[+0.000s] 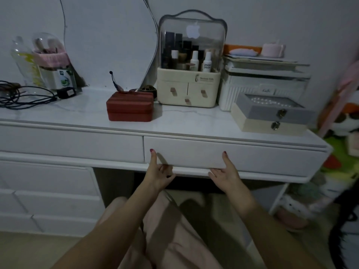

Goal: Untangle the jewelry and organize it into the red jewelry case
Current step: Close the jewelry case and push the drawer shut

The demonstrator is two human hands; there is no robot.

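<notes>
Here both hands are gripping the bottom edge of the right drawer [233, 152] of a white desk [77, 113]. The left hand [158, 174] is sitting near the drawer's left end, its thumb lying up against the drawer face and its other fingers curling under the lower lip. The right hand [226, 174] is sitting toward the middle of the drawer, holding it the same way, thumb up the front and fingers hooking beneath. The drawer front is standing slightly out from the drawer to its left.

The red case [129, 106] is resting shut on the desktop, behind and above the left hand, well apart from both hands. Something small and dark is lying on its lid, too dim to make out; whether it is jewelry cannot be told.

Just right of the case, a cream organizer [188, 90] with a clear dome is holding bottles. Further right, a grey and cream box [272, 115] is sitting near the desk's front edge. Black cables [25, 98] are lying at the far left of the desktop.
</notes>
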